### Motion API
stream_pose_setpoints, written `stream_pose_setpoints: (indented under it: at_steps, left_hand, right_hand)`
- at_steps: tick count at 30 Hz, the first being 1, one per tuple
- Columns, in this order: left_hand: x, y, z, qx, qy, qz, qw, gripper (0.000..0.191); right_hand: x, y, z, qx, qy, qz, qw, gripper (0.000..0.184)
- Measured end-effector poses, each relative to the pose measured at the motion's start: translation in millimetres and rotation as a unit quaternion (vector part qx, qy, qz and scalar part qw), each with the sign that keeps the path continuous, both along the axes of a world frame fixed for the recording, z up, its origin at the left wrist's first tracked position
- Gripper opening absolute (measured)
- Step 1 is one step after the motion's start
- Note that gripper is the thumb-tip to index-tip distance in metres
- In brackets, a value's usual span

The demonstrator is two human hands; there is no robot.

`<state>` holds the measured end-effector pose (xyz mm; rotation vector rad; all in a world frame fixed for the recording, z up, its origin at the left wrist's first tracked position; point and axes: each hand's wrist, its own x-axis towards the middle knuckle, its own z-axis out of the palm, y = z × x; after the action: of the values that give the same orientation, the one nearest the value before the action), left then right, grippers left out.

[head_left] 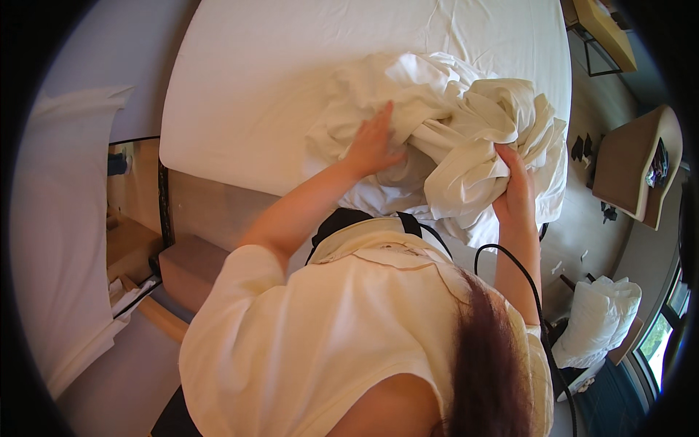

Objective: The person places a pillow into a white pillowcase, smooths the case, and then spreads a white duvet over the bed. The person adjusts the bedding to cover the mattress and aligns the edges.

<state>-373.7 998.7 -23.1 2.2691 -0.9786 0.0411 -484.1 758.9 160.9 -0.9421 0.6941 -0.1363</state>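
Observation:
A heap of crumpled white bed linen [480, 125] lies at the near right part of the bed, some of it hanging over the near edge. My right hand [516, 185] grips a bunched fold of it, thumb on top and fingers hidden underneath. To the left, my left hand [375, 145] is slightly blurred, its fingers apart over the heap's left side. It holds nothing that I can see; whether it touches the cloth is unclear. Under the heap, the mattress [246, 109] wears a smooth white cover.
To the right stands a beige chair [622, 164] with small items on its seat. A folded white duvet [598, 322] sits lower right, near a window [658, 333]. A black cable [538, 295] runs past my right arm. Another white-sheeted bed [65, 229] is at left, beyond a brown upholstered block [191, 273].

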Motion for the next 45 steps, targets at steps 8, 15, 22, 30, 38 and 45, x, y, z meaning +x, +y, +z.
stream_pose_setpoints:
  at_steps: [8, 15, 22, 30, 38, 45]
  left_hand:
    - [125.6, 266.9, -4.0, -0.171, 0.212, 0.573, 0.773, 0.014]
    - [44.4, 315.2, -8.2, 0.026, 0.054, 0.427, 0.902, 0.079]
    - [-3.7, 15.6, -13.6, 0.142, 0.183, -0.006, 0.973, 0.084]
    - [45.3, 48.1, -13.3, 0.473, 0.389, -0.483, 0.626, 0.030]
    - [258.0, -58.5, 106.7, 0.150, -0.156, 0.061, 0.974, 0.034]
    - [36.3, -22.5, -29.9, 0.264, 0.045, -0.151, 0.952, 0.071]
  right_hand:
    - [-8.6, -91.9, -8.0, 0.038, -0.052, -0.173, 0.983, 0.035]
    - [32.0, -58.8, -23.2, 0.039, -0.085, -0.136, 0.986, 0.042]
    - [33.9, -28.2, -30.8, 0.085, -0.095, -0.012, 0.992, 0.038]
    - [-36.1, -19.6, -107.6, -0.289, 0.253, 0.856, 0.345, 0.048]
    - [254.0, -68.3, -51.9, -0.781, -0.018, 0.295, 0.550, 0.058]
    - [85.4, 21.4, -193.0, -0.636, 0.159, 0.480, 0.583, 0.077]
